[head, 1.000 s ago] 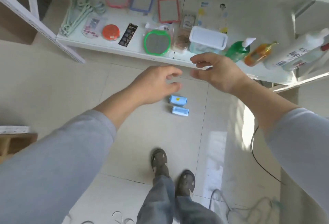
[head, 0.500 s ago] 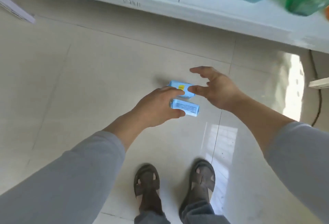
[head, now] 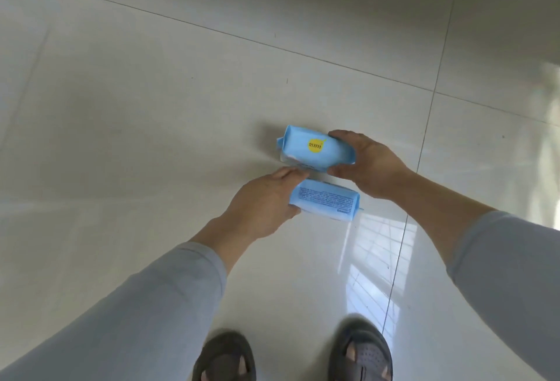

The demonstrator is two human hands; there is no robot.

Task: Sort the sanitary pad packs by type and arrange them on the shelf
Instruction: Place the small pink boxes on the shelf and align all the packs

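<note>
Looking down from the head camera, I see the pale tiled floor [head: 151, 114] filling nearly the whole view, glossy with window light beyond the right fingers. Grey sleeves [head: 130, 314] come next, reaching in from both lower corners, and dark sandals [head: 360, 353] stand at the bottom edge, well behind the fingers. My left hand [head: 260, 205] curls round the left end of the nearer blue pad pack [head: 325, 199] — thumb under its near edge, fingers over the far edge — and the printed face is turned up. My right hand [head: 368, 164] grips the right end of the farther blue pad pack [head: 315, 149], fingers over the top, thumb at the near side; its yellow sticker [head: 316, 146] sits just left of those fingertips. Both packs lie low at the floor, just beside each other; whether either is lifted I cannot tell.
</note>
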